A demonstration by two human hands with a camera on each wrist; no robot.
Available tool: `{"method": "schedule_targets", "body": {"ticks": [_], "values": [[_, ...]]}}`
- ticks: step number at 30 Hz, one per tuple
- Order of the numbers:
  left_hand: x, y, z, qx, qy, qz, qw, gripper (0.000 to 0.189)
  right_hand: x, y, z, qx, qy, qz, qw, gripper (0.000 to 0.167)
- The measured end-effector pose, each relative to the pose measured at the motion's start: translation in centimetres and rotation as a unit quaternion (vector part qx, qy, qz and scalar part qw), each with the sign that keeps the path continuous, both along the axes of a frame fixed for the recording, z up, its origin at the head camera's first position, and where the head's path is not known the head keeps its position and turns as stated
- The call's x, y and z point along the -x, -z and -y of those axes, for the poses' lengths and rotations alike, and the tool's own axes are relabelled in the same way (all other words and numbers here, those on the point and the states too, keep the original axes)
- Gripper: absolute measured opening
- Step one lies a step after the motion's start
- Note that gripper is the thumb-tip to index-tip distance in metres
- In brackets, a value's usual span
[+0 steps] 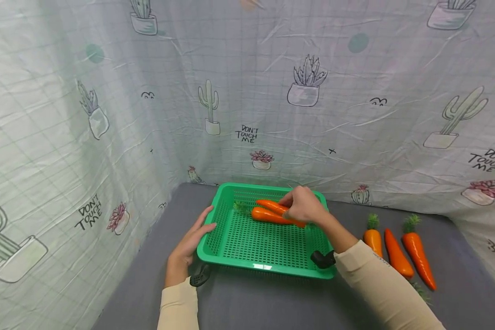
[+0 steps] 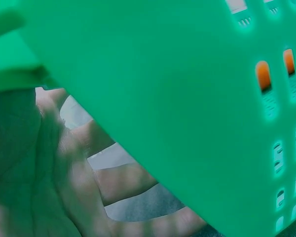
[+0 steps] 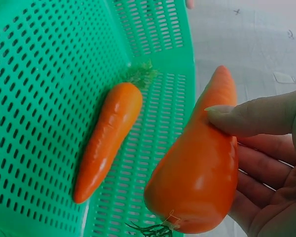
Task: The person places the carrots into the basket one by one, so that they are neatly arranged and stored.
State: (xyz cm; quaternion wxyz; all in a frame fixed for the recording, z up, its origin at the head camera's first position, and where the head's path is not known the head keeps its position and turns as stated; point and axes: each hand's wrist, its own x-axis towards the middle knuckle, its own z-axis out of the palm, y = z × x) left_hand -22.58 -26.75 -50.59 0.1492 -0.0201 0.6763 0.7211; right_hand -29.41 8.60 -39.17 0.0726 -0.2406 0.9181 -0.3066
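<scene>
A green perforated plastic basket (image 1: 264, 265) sits on the grey surface. My left hand (image 1: 190, 238) rests at its left side, thumb at the rim; in the left wrist view, spread fingers (image 2: 126, 182) extend along the outer wall, their tips partly hidden behind it. My right hand (image 1: 307, 206), over the basket's back right part, pinches an orange carrot (image 3: 197, 168) between thumb and fingers, narrow tip toward the back left and thick leafy end toward the front right. Another carrot (image 3: 108, 140) lies inside near the back wall, green leaves (image 1: 241, 208) toward the left.
Right of the basket, three more carrots lie on the grey tabletop: one with its leaves up (image 1: 373, 240), a middle carrot (image 1: 398, 256) turned the other way, and a long carrot (image 1: 420, 261). A cactus-printed curtain (image 1: 251, 91) hangs close behind the basket and along the left.
</scene>
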Motion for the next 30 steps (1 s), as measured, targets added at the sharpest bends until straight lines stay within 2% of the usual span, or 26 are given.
{"method": "schedule_targets", "body": {"ticks": [8, 14, 23, 30], "values": [[0.1, 0.4, 0.1, -0.002, -0.002, 0.009, 1.0, 0.064, 0.3, 0.6, 0.5, 0.002, -0.007, 0.001, 1.0, 0.033], [0.1, 0.6, 0.2, -0.005, 0.002, 0.003, 1.0, 0.066, 0.8, 1.3, 0.8, -0.001, -0.017, 0.0, 0.9999, 0.032], [-0.2, 0.5, 0.2, 0.016, -0.01, 0.001, 0.9998, 0.066, 1.3, 2.1, 1.3, -0.006, -0.014, 0.02, 0.9997, 0.033], [0.1, 0.4, 0.2, 0.019, -0.005, -0.007, 0.9998, 0.065, 1.5, 2.4, 1.6, -0.006, -0.003, 0.021, 0.9998, 0.032]]}}
